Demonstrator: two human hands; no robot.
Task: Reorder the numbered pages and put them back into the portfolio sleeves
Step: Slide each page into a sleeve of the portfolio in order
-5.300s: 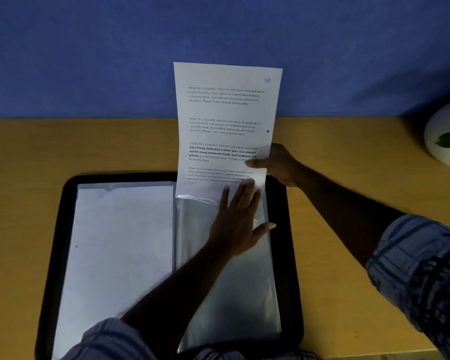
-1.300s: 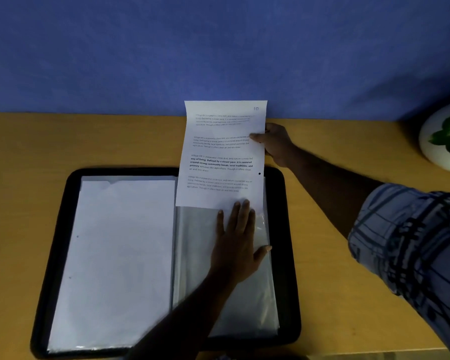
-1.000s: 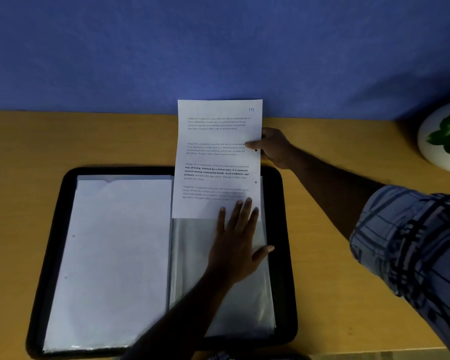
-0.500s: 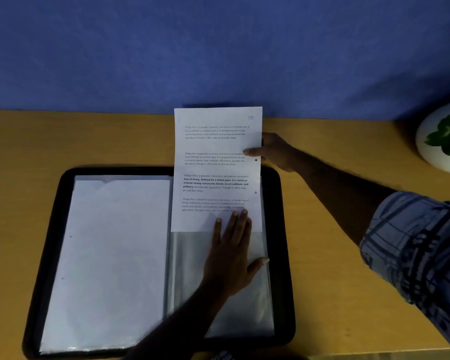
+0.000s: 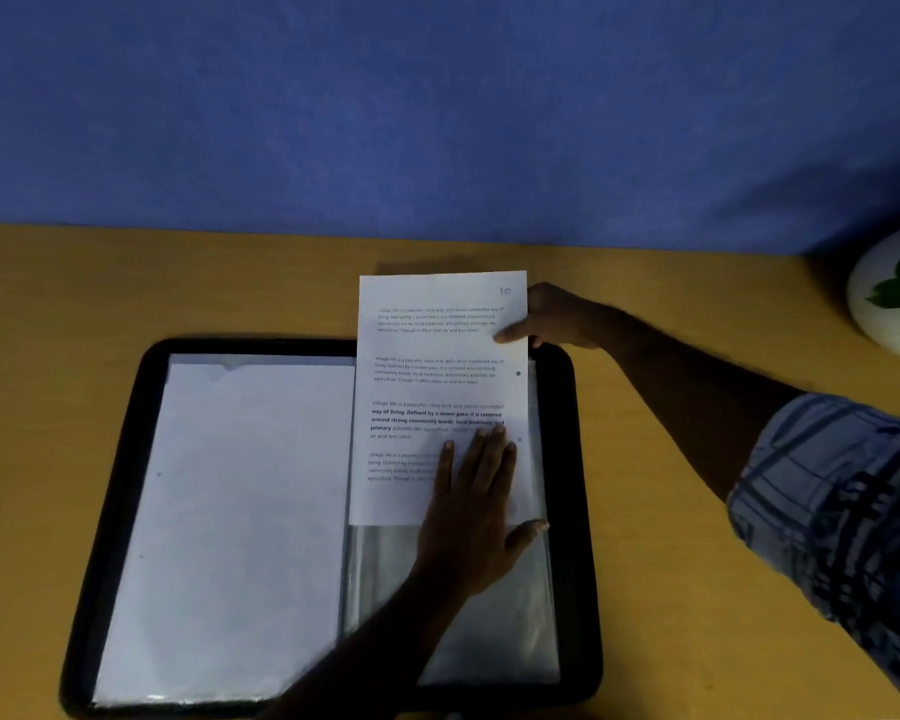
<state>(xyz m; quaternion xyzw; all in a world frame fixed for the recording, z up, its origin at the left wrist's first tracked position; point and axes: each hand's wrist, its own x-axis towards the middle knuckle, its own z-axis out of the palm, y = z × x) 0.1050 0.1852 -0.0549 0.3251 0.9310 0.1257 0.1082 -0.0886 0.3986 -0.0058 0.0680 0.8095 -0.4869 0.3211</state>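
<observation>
On the wooden table [image 5: 126, 283] lies an open black portfolio [image 5: 126, 459], page 10 [image 5: 437, 356] partway into its right sleeve [image 5: 489, 615], far end sticking out, left hand [image 5: 474, 511] pressing flat on it, right hand [image 5: 557, 317] pinching its right edge.

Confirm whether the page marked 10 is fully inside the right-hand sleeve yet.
No, the page sticks out beyond the top edge of the portfolio, pinched by the right hand.

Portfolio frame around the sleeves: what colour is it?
The portfolio frame is plain black, with no pattern. It shows best in the head view, which is the only view.
</observation>
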